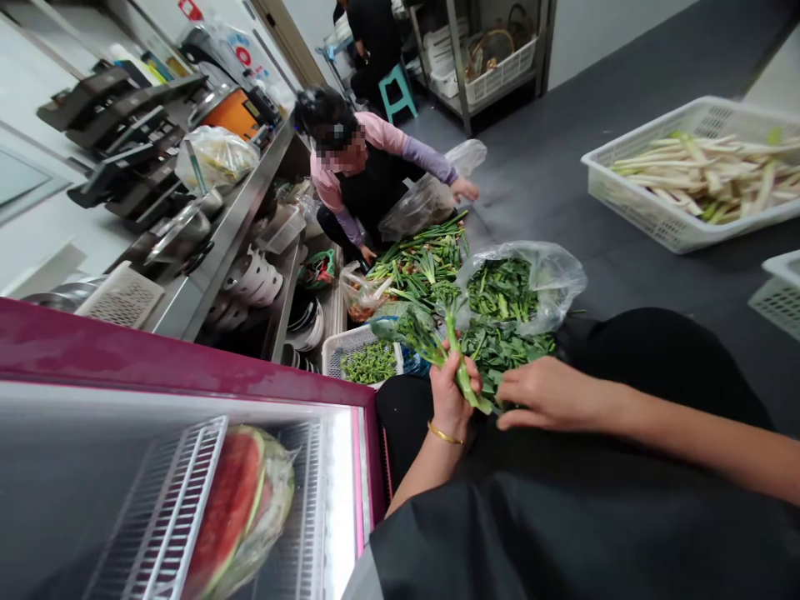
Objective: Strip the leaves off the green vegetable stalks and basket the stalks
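My left hand (455, 390), with a gold bracelet at the wrist, is closed around a thick leafy green stalk (461, 367). The stalk's leafy tops point up and away, and its cut end sticks out below my fingers. Close beside it is my right hand (550, 392), fingers curled and thumb tucked under; what lies between them is hidden. Beyond my hands are loose green leaves (509, 346) and an open clear plastic bag (556, 279) holding more greens (503, 290). A white basket (331, 354) of small cut green pieces (370, 363) stands to the left.
A co-worker (350, 158) crouches opposite, behind a pile of long green stalks (431, 254). White crates stand at right, one full of pale stalks (712, 175). Near left is an open fridge (337, 467) with cut watermelon (231, 500). Steel shelving (231, 242) lines the left wall.
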Action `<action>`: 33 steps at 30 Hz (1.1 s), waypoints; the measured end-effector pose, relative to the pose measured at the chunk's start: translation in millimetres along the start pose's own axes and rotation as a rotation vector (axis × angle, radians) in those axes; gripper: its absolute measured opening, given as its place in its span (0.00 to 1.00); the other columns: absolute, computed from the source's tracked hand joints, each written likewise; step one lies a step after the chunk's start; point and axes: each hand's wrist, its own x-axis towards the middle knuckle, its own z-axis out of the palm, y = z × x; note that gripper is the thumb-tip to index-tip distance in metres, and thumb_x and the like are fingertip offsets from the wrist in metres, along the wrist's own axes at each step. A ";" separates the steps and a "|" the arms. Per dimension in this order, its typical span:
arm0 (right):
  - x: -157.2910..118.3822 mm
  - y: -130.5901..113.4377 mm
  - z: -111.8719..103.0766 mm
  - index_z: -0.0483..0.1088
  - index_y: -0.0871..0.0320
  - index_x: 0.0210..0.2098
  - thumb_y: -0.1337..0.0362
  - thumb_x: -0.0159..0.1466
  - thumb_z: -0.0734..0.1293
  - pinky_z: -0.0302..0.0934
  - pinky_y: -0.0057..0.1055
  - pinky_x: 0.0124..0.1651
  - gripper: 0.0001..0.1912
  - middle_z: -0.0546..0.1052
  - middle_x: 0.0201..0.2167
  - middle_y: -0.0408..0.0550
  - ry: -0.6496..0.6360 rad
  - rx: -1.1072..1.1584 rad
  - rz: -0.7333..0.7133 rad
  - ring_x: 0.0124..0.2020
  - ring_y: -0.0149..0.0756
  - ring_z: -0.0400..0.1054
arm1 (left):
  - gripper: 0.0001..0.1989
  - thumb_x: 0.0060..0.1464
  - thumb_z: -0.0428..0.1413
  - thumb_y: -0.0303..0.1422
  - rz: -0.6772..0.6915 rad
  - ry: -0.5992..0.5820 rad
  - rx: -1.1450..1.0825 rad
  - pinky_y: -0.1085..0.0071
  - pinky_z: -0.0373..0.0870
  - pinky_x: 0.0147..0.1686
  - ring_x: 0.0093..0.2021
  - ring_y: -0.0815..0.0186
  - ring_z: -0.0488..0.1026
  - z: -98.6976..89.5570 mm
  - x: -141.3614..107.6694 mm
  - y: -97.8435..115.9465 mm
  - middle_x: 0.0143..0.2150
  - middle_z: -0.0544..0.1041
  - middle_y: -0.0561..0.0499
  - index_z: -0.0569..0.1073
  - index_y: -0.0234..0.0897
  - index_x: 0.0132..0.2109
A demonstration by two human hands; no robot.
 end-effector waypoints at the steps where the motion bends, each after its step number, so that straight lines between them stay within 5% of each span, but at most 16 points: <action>1: 1.4 6.5 -7.3 0.71 0.58 0.25 0.47 0.63 0.62 0.45 0.27 0.24 0.21 0.70 0.19 0.44 -0.077 0.052 0.114 0.19 0.29 0.60 | 0.22 0.48 0.61 0.40 -0.006 -0.028 0.000 0.79 0.55 0.13 0.12 0.74 0.61 -1.9 -0.3 -0.7 0.18 0.70 0.58 0.68 0.36 0.48; 3: 15.1 22.1 -19.5 0.72 0.57 0.29 0.44 0.60 0.64 0.46 0.26 0.23 0.22 0.70 0.18 0.42 -0.094 0.189 0.362 0.19 0.30 0.60 | 0.22 0.48 0.61 0.41 -0.001 -0.053 0.036 0.79 0.55 0.13 0.12 0.73 0.61 -3.5 -2.1 -5.0 0.18 0.70 0.57 0.68 0.36 0.49; 6: 45.8 33.2 -20.5 0.71 0.59 0.29 0.48 0.64 0.60 0.49 0.26 0.26 0.21 0.70 0.20 0.44 0.144 0.240 0.504 0.22 0.29 0.61 | 0.23 0.47 0.62 0.40 0.022 -0.013 0.129 0.79 0.58 0.14 0.13 0.72 0.64 -2.2 -4.7 -13.5 0.19 0.72 0.56 0.69 0.35 0.48; 9: 55.0 18.2 -3.7 0.67 0.60 0.23 0.57 0.68 0.54 0.48 0.27 0.27 0.22 0.70 0.21 0.48 0.319 0.022 0.245 0.23 0.30 0.60 | 0.24 0.45 0.64 0.40 0.026 0.062 0.160 0.78 0.57 0.14 0.13 0.72 0.64 -2.6 -3.8 -14.9 0.18 0.71 0.56 0.70 0.33 0.47; 11: 42.2 3.3 5.1 0.68 0.59 0.23 0.60 0.69 0.52 0.48 0.28 0.28 0.23 0.72 0.23 0.49 0.237 -0.022 -0.058 0.24 0.30 0.61 | 0.24 0.43 0.64 0.40 0.030 0.097 0.132 0.78 0.58 0.14 0.14 0.72 0.64 -5.3 -2.0 -11.1 0.18 0.70 0.56 0.71 0.32 0.46; 13: 23.9 -1.6 3.9 0.69 0.58 0.25 0.58 0.69 0.55 0.48 0.27 0.27 0.21 0.72 0.22 0.47 0.036 0.058 -0.182 0.22 0.30 0.61 | 0.25 0.44 0.64 0.40 0.010 0.082 0.096 0.78 0.58 0.15 0.14 0.73 0.64 -8.9 -0.7 -6.8 0.18 0.71 0.56 0.71 0.33 0.47; 16: 14.1 18.6 -13.5 0.71 0.58 0.30 0.49 0.65 0.61 0.48 0.25 0.24 0.20 0.71 0.19 0.43 -0.107 0.322 0.169 0.20 0.29 0.61 | 0.25 0.47 0.62 0.41 -0.047 -0.014 0.082 0.78 0.56 0.13 0.12 0.72 0.63 -11.9 -0.9 -6.7 0.18 0.71 0.55 0.70 0.34 0.50; 19: 32.3 45.7 -25.4 0.70 0.60 0.33 0.47 0.65 0.59 0.52 0.25 0.24 0.22 0.71 0.19 0.43 0.063 0.609 0.565 0.19 0.29 0.62 | 0.24 0.47 0.62 0.40 -0.069 -0.075 0.096 0.78 0.56 0.13 0.12 0.71 0.63 -8.6 -2.1 -13.5 0.18 0.72 0.54 0.69 0.34 0.50; 21: 45.1 48.2 -20.4 0.67 0.60 0.27 0.49 0.65 0.58 0.52 0.26 0.25 0.22 0.69 0.17 0.44 0.230 0.535 0.616 0.19 0.29 0.61 | 0.24 0.47 0.62 0.40 -0.084 -0.051 0.099 0.78 0.57 0.12 0.12 0.71 0.63 -4.0 -1.7 -16.7 0.18 0.72 0.55 0.68 0.34 0.49; 24: 42.5 24.7 -2.2 0.63 0.59 0.19 0.53 0.66 0.56 0.50 0.28 0.27 0.23 0.68 0.17 0.46 0.378 0.192 0.340 0.20 0.29 0.59 | 0.23 0.45 0.63 0.40 -0.060 0.057 0.065 0.79 0.56 0.13 0.12 0.73 0.63 0.7 1.5 -14.6 0.18 0.71 0.56 0.69 0.34 0.46; 26: 26.0 7.8 3.0 0.68 0.59 0.22 0.55 0.67 0.55 0.50 0.28 0.27 0.22 0.72 0.21 0.48 0.257 0.124 0.065 0.22 0.30 0.62 | 0.23 0.45 0.63 0.40 -0.054 0.082 0.038 0.79 0.56 0.14 0.13 0.74 0.63 0.2 3.9 -10.5 0.18 0.70 0.57 0.69 0.34 0.46; 28: 9.9 5.3 -3.3 0.73 0.57 0.29 0.51 0.65 0.59 0.50 0.27 0.26 0.19 0.73 0.22 0.46 0.040 0.193 0.007 0.23 0.30 0.63 | 0.24 0.46 0.62 0.40 -0.067 0.049 0.037 0.79 0.55 0.14 0.12 0.74 0.62 -2.7 4.7 -8.0 0.18 0.70 0.57 0.68 0.34 0.48; 30: 5.7 18.8 -15.9 0.74 0.56 0.34 0.45 0.62 0.62 0.50 0.26 0.24 0.21 0.73 0.22 0.44 -0.061 0.363 0.231 0.21 0.30 0.63 | 0.25 0.47 0.61 0.41 -0.091 -0.009 0.067 0.79 0.54 0.12 0.12 0.73 0.62 -5.6 3.8 -8.9 0.18 0.70 0.57 0.67 0.35 0.50; 33: 24.1 49.5 -26.6 0.73 0.59 0.35 0.42 0.59 0.62 0.53 0.27 0.23 0.26 0.73 0.21 0.45 0.066 0.695 0.614 0.20 0.31 0.63 | 0.24 0.47 0.61 0.41 -0.117 -0.069 0.100 0.79 0.54 0.12 0.11 0.72 0.62 -5.4 1.5 -13.3 0.18 0.71 0.56 0.67 0.35 0.49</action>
